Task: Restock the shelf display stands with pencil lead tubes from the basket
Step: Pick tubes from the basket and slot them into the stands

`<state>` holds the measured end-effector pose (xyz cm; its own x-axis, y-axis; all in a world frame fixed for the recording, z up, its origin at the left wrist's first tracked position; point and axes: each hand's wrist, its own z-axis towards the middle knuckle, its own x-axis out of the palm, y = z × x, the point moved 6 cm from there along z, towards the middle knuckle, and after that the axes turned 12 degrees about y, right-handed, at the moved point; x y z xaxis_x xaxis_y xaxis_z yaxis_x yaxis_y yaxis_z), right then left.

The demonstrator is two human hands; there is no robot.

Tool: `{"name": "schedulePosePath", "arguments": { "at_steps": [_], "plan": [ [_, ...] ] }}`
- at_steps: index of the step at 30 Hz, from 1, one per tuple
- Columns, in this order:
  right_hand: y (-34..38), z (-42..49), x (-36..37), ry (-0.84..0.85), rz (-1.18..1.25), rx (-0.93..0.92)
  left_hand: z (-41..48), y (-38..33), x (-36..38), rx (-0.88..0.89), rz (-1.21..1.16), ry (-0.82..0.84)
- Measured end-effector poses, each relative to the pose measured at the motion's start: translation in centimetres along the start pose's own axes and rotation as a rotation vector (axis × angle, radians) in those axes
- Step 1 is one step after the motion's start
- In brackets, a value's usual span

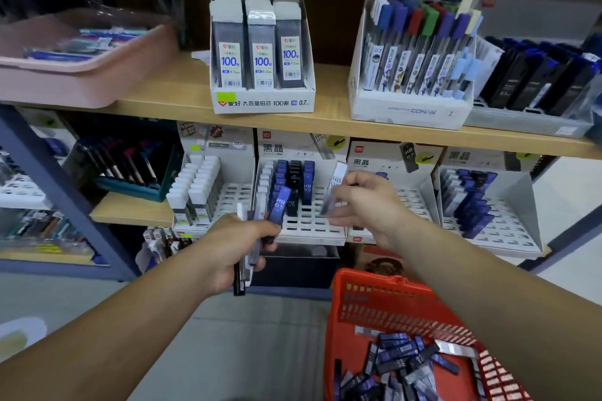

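Before the lower shelf [136, 210], the left hand [234, 251] grips a bundle of lead tubes [244, 273], their long axes running from lower left to upper right. A blue tube [280, 205] marked HB 0.5 sticks out at the top, its upper end pointing at the middle display stand [309, 228]. The right hand [365, 202] pinches a clear tube [333, 192] that stands nearly upright, its top leaning right, in front of that stand's slotted grid. The stand holds upright blue and black tubes [294, 177] in its back-left slots. Low at the right, the red basket [358, 299] holds a loose heap of tubes [400, 365] lying every way. The left fingers [262, 230] are curled tight round the bundle, and the right fingers [345, 194] are closed narrowly on the clear tube.
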<state>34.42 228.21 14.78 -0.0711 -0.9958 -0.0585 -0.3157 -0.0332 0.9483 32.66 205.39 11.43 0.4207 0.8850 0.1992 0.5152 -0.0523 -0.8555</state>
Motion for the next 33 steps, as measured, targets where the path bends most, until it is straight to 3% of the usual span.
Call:
{"name": "schedulePosePath", "arguments": {
  "at_steps": [9,14,21,25,28,33],
  "plan": [
    [0.0,5.4,0.9,-0.059,-0.335,-0.165,1.5,0.3,-1.1,0.021,0.053,-0.029],
    [0.7,5.4,0.4,-0.096,-0.32,-0.193,1.9,0.0,-2.3,0.066,0.035,-0.128],
    [1.5,2.8,3.8,0.093,-0.222,-0.213,1.1,0.3,-4.8,0.071,0.049,-0.203],
    [2.0,2.3,6.8,0.113,-0.19,-0.281,0.1,0.7,-5.8,0.077,0.037,-0.219],
    [1.9,3.0,8.4,0.09,-0.364,-0.379,-0.4,0.9,-6.2,0.064,-0.005,-0.175],
    [0.2,4.6,8.9,-0.001,-0.563,-0.382,-0.4,0.9,-6.3,0.057,-0.053,-0.107]
  ]
}}
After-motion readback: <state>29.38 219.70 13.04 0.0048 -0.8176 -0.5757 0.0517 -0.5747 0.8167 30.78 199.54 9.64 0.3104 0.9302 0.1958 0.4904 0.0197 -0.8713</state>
